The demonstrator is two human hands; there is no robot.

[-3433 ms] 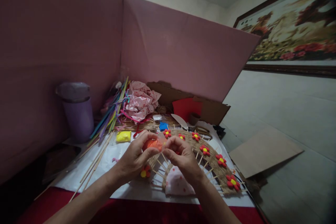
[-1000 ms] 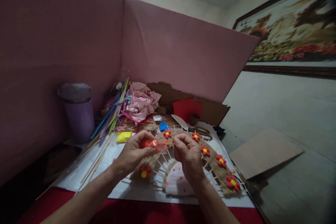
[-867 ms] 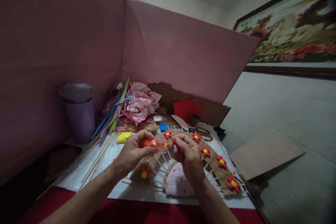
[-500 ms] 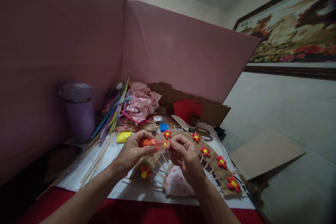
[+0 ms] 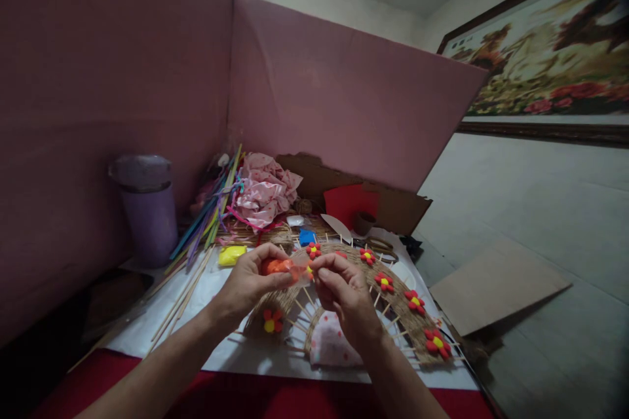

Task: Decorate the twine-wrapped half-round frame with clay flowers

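Observation:
My left hand [image 5: 253,278] is closed on a lump of orange modelling clay [image 5: 278,266] in a clear plastic wrapper [image 5: 301,270]. Just right of the wrapper, my right hand [image 5: 346,288] has thumb and forefinger pinched together; what they grip, if anything, is too small to make out. Beneath both hands lies a fan-shaped piece [image 5: 403,298] of woven twine on thin sticks. Red clay flowers with yellow centres, such as this flower [image 5: 437,344], sit along its arc. Spotted fabric [image 5: 334,340] covers its inner part, which my right hand partly hides.
A purple bin [image 5: 150,219] stands at left beside colourful pipe cleaners [image 5: 211,206]. Behind are crumpled pink fabric [image 5: 268,190], a yellow clay pack [image 5: 232,256], a blue clay piece [image 5: 307,237] and scissors [image 5: 383,249]. Loose sticks [image 5: 181,301] lie on the left.
My right hand's fingertips have shifted very slightly to the left and up by the wrapper. My left hand keeps its hold on the orange clay.

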